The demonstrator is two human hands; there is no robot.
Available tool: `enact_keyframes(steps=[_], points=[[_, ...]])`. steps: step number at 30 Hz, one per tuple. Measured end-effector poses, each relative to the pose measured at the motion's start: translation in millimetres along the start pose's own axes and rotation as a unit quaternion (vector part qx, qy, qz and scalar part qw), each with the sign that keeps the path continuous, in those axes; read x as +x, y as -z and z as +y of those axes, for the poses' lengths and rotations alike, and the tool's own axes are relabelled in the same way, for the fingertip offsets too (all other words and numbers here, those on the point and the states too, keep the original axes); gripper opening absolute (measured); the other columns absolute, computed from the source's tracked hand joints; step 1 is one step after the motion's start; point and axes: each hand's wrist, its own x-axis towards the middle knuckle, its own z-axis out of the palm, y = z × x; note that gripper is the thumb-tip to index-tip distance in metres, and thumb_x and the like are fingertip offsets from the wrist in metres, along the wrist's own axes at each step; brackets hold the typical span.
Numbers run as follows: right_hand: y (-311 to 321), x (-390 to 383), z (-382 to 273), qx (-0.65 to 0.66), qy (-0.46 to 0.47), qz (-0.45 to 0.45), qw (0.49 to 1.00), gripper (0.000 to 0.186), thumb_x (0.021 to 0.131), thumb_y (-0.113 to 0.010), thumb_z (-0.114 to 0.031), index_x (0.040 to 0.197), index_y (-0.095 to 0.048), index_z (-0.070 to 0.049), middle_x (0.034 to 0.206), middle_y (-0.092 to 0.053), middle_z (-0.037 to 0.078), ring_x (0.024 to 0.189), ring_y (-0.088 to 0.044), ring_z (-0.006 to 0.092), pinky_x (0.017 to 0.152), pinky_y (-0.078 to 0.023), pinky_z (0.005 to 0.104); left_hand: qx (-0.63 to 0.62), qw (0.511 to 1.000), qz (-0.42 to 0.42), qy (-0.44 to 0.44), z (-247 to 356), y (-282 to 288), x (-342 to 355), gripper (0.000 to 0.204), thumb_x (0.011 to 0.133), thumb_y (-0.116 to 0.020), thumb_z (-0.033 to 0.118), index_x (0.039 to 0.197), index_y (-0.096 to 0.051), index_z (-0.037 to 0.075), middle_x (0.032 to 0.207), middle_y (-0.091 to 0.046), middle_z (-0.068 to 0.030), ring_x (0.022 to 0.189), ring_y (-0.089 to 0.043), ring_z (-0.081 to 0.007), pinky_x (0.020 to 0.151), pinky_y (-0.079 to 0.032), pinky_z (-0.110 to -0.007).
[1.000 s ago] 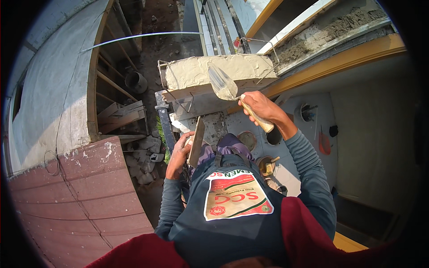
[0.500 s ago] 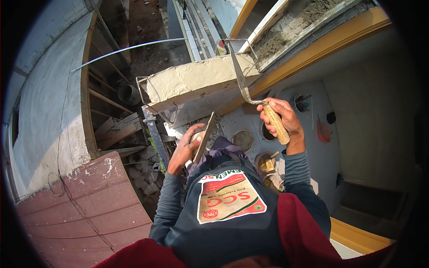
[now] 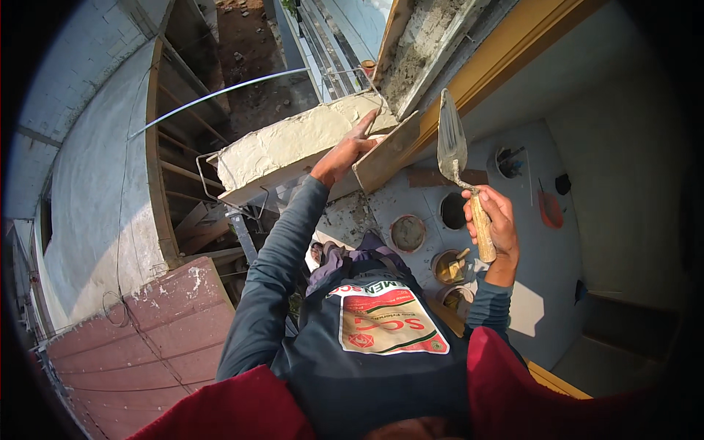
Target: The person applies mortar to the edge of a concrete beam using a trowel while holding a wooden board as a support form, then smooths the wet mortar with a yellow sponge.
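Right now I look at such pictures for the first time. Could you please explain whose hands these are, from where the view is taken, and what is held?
There is no machine: these are a person's own bare hands. The view comes from a wide fisheye camera worn on the head, looking down, so straight edges bend near the rim. The picture's left is the person's left.

The right hand grips the wooden handle of a trowel, its blade pointing away from the body. The left hand holds a flat board beside the right end of a ledge. A pale, rough layer lies on top of that ledge. Lower down, several buckets stand on the tiled floor.
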Motion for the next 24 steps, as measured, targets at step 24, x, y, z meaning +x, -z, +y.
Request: enact_keyframes(steps=[24], points=[[-95, 107, 23, -0.092, -0.189, -0.068, 0.975, 0.040, 0.102, -0.044, -0.036, 0.104, -0.056, 0.001, 0.069, -0.053, 0.004, 0.046, -0.051, 0.0103, 0.037, -0.045, 0.0262, -0.090, 0.984, 0.107, 0.114, -5, 41, -167, 0.083, 0.084, -0.065, 0.025, 0.154, -0.023, 0.010, 0.128, -0.058, -0.0177, 0.111, -0.056, -0.0210, 0.100, -0.040, -0.030]])
